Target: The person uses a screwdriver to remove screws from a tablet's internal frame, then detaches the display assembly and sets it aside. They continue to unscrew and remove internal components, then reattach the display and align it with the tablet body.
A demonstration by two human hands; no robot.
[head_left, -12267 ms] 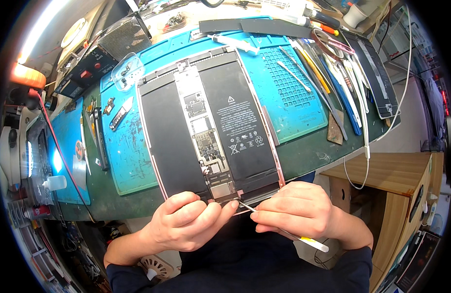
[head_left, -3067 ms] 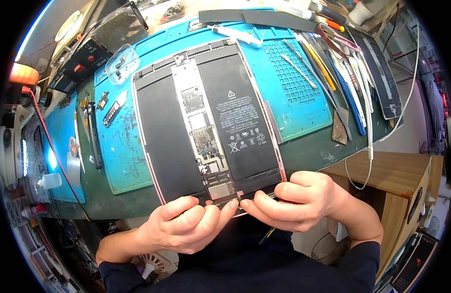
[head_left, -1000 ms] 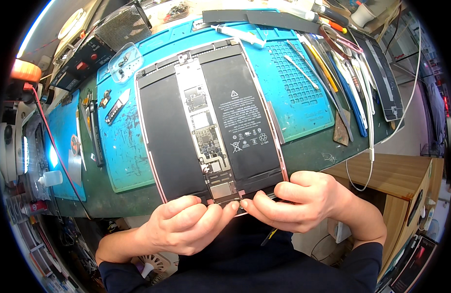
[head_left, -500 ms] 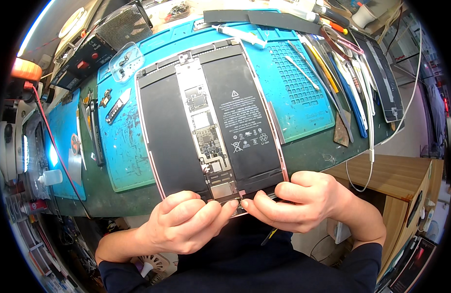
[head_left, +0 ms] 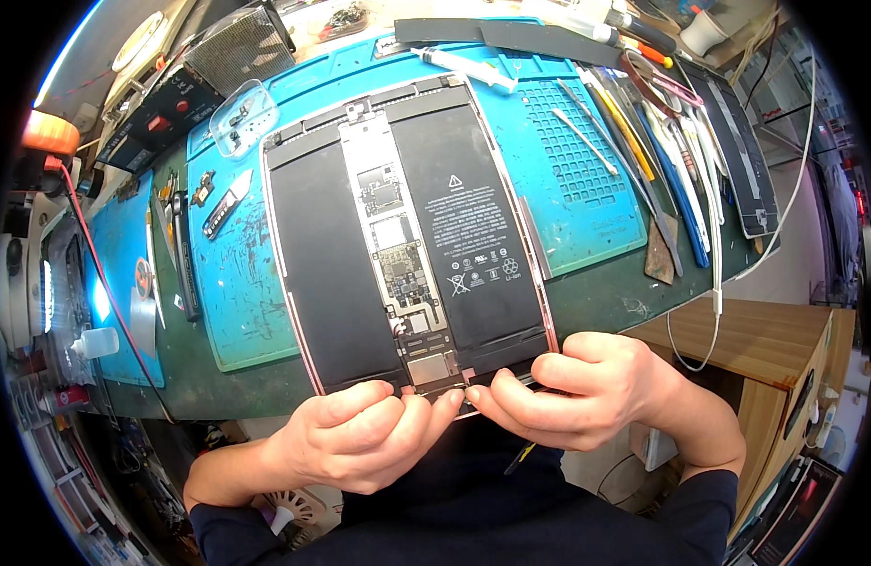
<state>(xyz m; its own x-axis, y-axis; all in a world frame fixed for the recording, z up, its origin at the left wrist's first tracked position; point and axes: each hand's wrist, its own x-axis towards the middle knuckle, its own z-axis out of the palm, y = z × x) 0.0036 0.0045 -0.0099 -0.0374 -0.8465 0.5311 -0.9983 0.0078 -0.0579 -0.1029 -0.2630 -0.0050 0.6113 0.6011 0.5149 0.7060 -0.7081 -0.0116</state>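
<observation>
An opened tablet housing [head_left: 282, 274] with a pink metal rim lies on the blue mat, partly over its near edge. Inside are two black battery cells [head_left: 327, 283] with a narrow circuit board [head_left: 404, 269] between them. My left hand [head_left: 364, 436] is closed at the middle of the near edge, thumb and fingertips pressed together by a small dark part. Just right of it, my right hand [head_left: 581, 391] is curled with its fingertips at the same spot. What either pinches is too small to make out. A thin black-and-yellow tool [head_left: 520, 457] sticks out beneath my right hand.
Tweezers, brushes and other hand tools [head_left: 657, 160] lie along the blue mat's [head_left: 586, 231] right side. A syringe [head_left: 464, 68] and a clear tray of small parts [head_left: 245, 118] sit beyond the tablet. A white cable [head_left: 718, 292] hangs over the right table edge.
My left hand has drawn slightly toward me, its curled fingers sitting a little lower at the tablet's near edge. My right hand has hardly moved.
</observation>
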